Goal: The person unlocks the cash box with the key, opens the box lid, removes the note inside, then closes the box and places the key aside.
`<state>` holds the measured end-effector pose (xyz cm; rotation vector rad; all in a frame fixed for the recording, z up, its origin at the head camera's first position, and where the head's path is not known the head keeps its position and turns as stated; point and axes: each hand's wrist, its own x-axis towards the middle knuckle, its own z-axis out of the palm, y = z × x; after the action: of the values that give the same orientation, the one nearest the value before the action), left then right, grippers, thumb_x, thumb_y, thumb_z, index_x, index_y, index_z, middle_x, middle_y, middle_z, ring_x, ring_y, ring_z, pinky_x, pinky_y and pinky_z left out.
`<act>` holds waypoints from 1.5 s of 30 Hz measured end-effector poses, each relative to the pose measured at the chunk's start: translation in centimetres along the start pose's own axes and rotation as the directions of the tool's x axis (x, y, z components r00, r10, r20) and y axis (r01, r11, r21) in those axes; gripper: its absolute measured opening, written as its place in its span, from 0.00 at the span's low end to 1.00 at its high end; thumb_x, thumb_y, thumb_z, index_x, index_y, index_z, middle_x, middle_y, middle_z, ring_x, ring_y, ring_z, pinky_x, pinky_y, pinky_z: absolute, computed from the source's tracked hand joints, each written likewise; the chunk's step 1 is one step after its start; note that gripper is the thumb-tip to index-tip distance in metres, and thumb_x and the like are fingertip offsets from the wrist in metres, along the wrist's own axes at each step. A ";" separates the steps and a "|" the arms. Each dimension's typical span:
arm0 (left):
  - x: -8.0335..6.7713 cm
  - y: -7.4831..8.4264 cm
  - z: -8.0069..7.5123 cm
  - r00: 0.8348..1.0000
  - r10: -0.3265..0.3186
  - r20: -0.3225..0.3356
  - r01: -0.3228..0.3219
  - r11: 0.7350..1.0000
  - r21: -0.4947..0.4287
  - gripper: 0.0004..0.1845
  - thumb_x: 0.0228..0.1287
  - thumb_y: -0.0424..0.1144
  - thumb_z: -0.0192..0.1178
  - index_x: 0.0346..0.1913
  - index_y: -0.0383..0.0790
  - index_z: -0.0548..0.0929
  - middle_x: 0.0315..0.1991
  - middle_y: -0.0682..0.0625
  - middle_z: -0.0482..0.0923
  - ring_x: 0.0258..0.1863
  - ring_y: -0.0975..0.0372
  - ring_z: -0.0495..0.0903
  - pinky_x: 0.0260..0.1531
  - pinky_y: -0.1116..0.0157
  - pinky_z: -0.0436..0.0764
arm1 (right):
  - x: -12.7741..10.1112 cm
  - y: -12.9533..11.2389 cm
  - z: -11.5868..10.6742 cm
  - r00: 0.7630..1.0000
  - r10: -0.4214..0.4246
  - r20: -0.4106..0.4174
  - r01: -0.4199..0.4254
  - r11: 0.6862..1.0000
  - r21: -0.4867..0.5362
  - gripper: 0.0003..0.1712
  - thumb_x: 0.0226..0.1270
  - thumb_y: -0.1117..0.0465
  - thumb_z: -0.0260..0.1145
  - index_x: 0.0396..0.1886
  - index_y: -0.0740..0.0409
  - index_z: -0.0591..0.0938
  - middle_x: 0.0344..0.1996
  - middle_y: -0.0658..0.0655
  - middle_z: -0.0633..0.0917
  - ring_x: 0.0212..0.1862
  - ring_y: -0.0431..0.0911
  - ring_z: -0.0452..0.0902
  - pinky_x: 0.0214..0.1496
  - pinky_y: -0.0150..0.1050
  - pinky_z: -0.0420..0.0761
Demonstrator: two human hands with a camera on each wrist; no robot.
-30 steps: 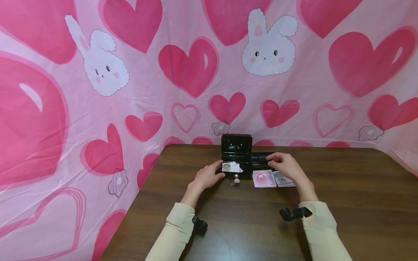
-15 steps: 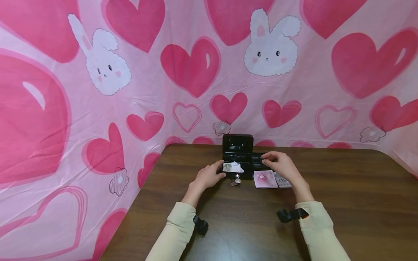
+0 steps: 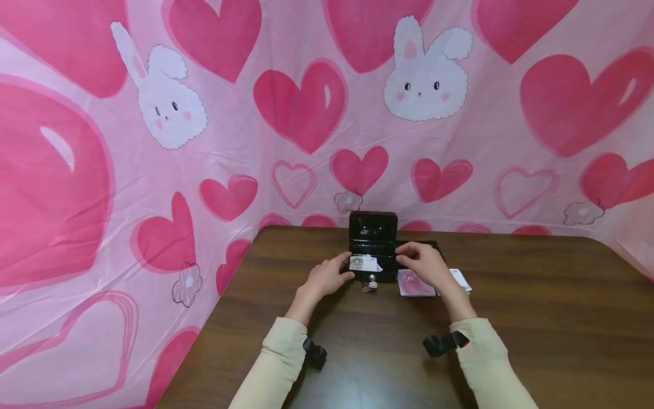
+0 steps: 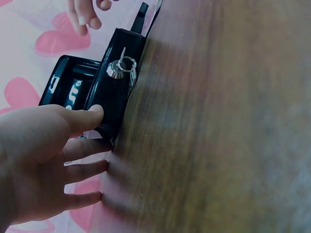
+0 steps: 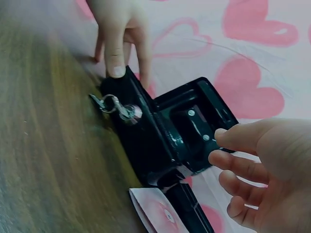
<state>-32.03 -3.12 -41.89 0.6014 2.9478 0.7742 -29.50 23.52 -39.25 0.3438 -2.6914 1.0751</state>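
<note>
A small black cash box (image 3: 373,227) stands near the back of the table with its lid raised. Keys on a ring (image 4: 124,69) hang from the silver lock on its front. Inside lies a stack of white cards with a portrait (image 3: 361,263). My left hand (image 3: 327,275) holds the box's left front corner, thumb on the front and fingers down its side to the table. Over the right side of the box, my right hand (image 3: 425,262) hovers with loosely bent fingers and nothing between them. Below it lies pink play money (image 3: 413,284).
A black tray (image 5: 190,206) sits right beside the box, partly hidden by my right hand in the head view. Greyish paper notes (image 3: 460,278) lie beyond the pink ones. Behind the wooden table (image 3: 378,352) hangs a pink cloth (image 3: 230,130) with hearts and rabbits.
My right hand has moved left from above the black tray to the right side of the box. The left hand has stayed on the box corner.
</note>
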 end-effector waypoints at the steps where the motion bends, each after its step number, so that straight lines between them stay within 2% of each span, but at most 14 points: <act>1: 0.0 0.0 0.0 1.000 -0.002 0.001 0.002 1.000 0.000 0.31 0.71 0.50 0.59 0.74 0.49 0.67 0.64 0.47 0.79 0.63 0.50 0.77 0.61 0.46 0.73 | 0.0 0.0 0.2 1.000 0.004 0.005 -0.004 1.000 0.003 0.14 0.70 0.59 0.65 0.50 0.61 0.85 0.47 0.62 0.88 0.41 0.49 0.83 0.47 0.47 0.81; 9: 0.2 -0.2 0.0 1.000 -0.005 0.004 0.005 1.000 -0.007 0.31 0.71 0.50 0.59 0.74 0.49 0.67 0.64 0.47 0.79 0.63 0.50 0.77 0.62 0.46 0.73 | 0.9 -0.5 1.6 0.999 0.021 0.035 -0.021 1.000 -0.002 0.14 0.69 0.58 0.65 0.49 0.60 0.85 0.47 0.62 0.88 0.36 0.45 0.81 0.38 0.39 0.79; 13: 0.0 -0.2 0.0 1.000 -0.003 0.006 0.003 1.000 -0.003 0.31 0.71 0.50 0.59 0.74 0.48 0.66 0.64 0.47 0.79 0.64 0.50 0.77 0.62 0.46 0.73 | 1.4 -0.9 2.2 0.999 0.011 0.051 -0.010 1.000 -0.018 0.14 0.68 0.59 0.65 0.49 0.61 0.85 0.44 0.61 0.88 0.37 0.47 0.81 0.43 0.44 0.80; 17: 0.0 -0.3 -0.1 1.000 0.001 0.003 -0.001 1.000 -0.002 0.31 0.71 0.50 0.59 0.74 0.48 0.67 0.64 0.47 0.79 0.63 0.50 0.77 0.61 0.46 0.73 | 1.9 -1.2 2.9 0.998 -0.007 0.056 0.009 0.999 -0.038 0.14 0.67 0.59 0.66 0.48 0.61 0.85 0.41 0.60 0.88 0.43 0.52 0.82 0.51 0.52 0.80; 20: 0.0 -0.3 0.0 1.000 -0.003 0.004 0.003 1.000 -0.003 0.31 0.71 0.50 0.59 0.74 0.49 0.67 0.64 0.47 0.78 0.63 0.50 0.77 0.61 0.46 0.73 | 2.3 -1.2 3.3 0.997 0.006 0.073 -0.002 0.999 -0.051 0.13 0.67 0.59 0.66 0.47 0.61 0.85 0.41 0.60 0.88 0.45 0.54 0.82 0.53 0.54 0.80; 25: 0.0 -0.2 0.0 1.000 -0.010 0.004 0.010 1.000 -0.006 0.31 0.71 0.50 0.59 0.73 0.50 0.67 0.64 0.47 0.78 0.63 0.50 0.77 0.62 0.46 0.73 | 2.8 -1.2 3.9 0.994 0.021 0.103 -0.010 0.995 -0.098 0.13 0.68 0.59 0.66 0.47 0.61 0.85 0.41 0.61 0.88 0.45 0.54 0.82 0.54 0.54 0.80; 31: 0.0 -0.1 0.0 1.000 -0.012 0.006 0.012 1.000 -0.004 0.31 0.70 0.51 0.59 0.73 0.50 0.67 0.64 0.47 0.78 0.63 0.51 0.77 0.62 0.46 0.73 | 3.3 -1.4 4.5 0.995 0.015 0.098 0.004 0.983 -0.185 0.12 0.66 0.58 0.67 0.44 0.59 0.87 0.40 0.59 0.89 0.45 0.54 0.82 0.54 0.54 0.79; 39: 0.0 -0.1 0.1 1.000 -0.003 -0.007 0.003 1.000 0.006 0.31 0.70 0.51 0.59 0.73 0.49 0.67 0.63 0.47 0.79 0.62 0.51 0.78 0.60 0.46 0.75 | 3.7 -1.8 5.1 0.994 0.018 0.111 0.010 0.969 -0.246 0.12 0.64 0.57 0.67 0.44 0.58 0.87 0.37 0.57 0.90 0.43 0.53 0.82 0.53 0.54 0.78; 45: 0.1 -0.2 0.1 1.000 -0.003 -0.009 0.003 1.000 0.000 0.31 0.70 0.50 0.59 0.73 0.50 0.68 0.63 0.46 0.79 0.61 0.50 0.79 0.60 0.46 0.75 | 3.8 -2.0 5.6 0.989 0.063 0.133 -0.022 0.958 -0.285 0.13 0.65 0.56 0.67 0.46 0.58 0.87 0.40 0.58 0.89 0.46 0.55 0.77 0.55 0.55 0.77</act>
<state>-32.17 -3.18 -42.10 0.5943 2.9568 0.7783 -33.14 17.72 -40.84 0.3208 -2.9379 0.6819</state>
